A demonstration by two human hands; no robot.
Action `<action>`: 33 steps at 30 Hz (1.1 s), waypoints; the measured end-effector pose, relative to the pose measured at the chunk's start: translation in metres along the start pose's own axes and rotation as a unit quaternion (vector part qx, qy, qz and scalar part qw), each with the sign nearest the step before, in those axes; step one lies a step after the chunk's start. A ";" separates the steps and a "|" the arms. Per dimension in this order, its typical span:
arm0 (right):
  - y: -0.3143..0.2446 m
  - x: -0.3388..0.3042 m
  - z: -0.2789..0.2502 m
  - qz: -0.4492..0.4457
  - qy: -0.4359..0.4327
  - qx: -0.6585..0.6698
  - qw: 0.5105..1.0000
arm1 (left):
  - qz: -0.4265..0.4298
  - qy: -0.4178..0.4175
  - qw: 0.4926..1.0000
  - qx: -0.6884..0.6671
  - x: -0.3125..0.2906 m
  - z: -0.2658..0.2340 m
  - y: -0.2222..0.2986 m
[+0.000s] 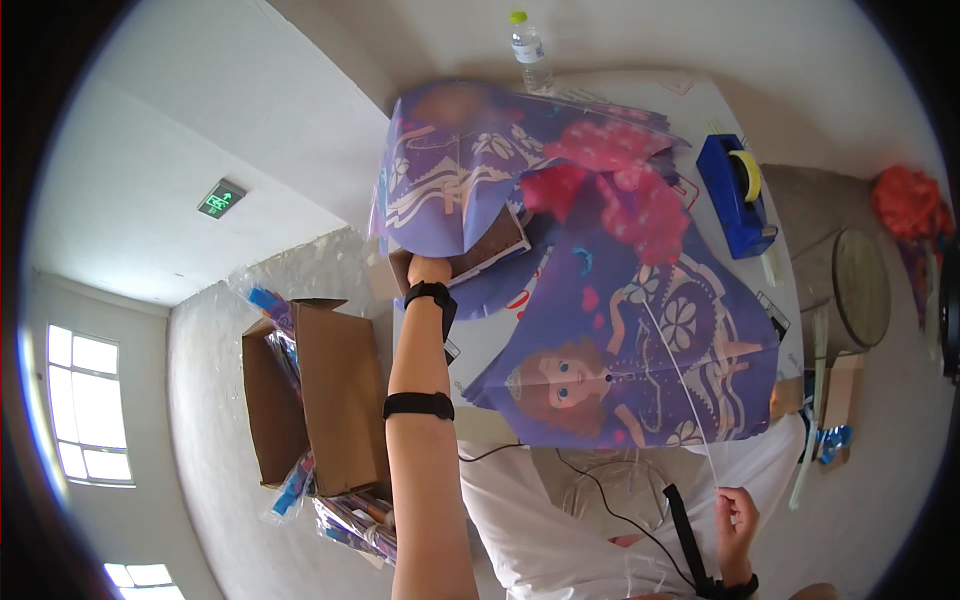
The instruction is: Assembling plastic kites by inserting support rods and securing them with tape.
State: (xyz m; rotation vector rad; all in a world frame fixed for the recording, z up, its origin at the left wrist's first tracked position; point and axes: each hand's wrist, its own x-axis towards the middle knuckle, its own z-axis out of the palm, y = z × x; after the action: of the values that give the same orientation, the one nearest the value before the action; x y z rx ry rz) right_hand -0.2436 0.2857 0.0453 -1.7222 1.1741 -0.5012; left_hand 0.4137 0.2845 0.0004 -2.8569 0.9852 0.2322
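Note:
A purple kite-shaped sheet (690,350) printed with a cartoon princess lies spread over the near part of the table. Across it runs a thin white rod (683,385), its lower end pinched in my right hand (737,515) just off the table's near edge. My left hand (430,268) reaches into a small open cardboard box (490,250) on the table's left side. Its fingers are hidden inside. Over the box hangs the edge of a pile of similar purple printed sheets (450,170). Pink-red patterned material (640,200) sits between the pile and the spread sheet.
A blue tape dispenser (737,200) with yellow tape stands on the table's right side. At the back is a clear bottle (530,55) with a yellow-green cap. A large open carton (340,390) holds wrapped items on the left. A round-topped stool (860,290) stands at the right.

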 end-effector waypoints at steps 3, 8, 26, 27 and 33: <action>-0.009 0.001 0.003 0.035 -0.009 0.015 0.999 | 0.018 -0.007 0.999 0.042 0.003 -0.001 -0.012; -0.014 -0.002 -0.002 0.033 0.000 -0.014 0.999 | -0.084 -0.071 0.993 -0.052 0.005 -0.005 0.020; -0.029 0.003 0.001 -0.012 0.010 -0.054 0.998 | -0.054 -0.055 0.995 -0.063 -0.002 -0.007 0.022; -0.030 0.003 0.002 -0.016 0.009 -0.050 0.999 | -0.027 -0.050 0.998 -0.024 0.006 0.000 0.013; -0.030 0.005 0.003 -0.021 0.001 -0.047 0.999 | 0.070 0.016 0.993 0.097 0.017 0.015 -0.020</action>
State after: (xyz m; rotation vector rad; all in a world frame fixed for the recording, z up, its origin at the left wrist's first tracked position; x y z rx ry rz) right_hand -0.2243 0.2852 0.0696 -1.8291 1.1823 -0.4803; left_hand 0.4383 0.2924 -0.0159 -2.6287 1.1485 0.0973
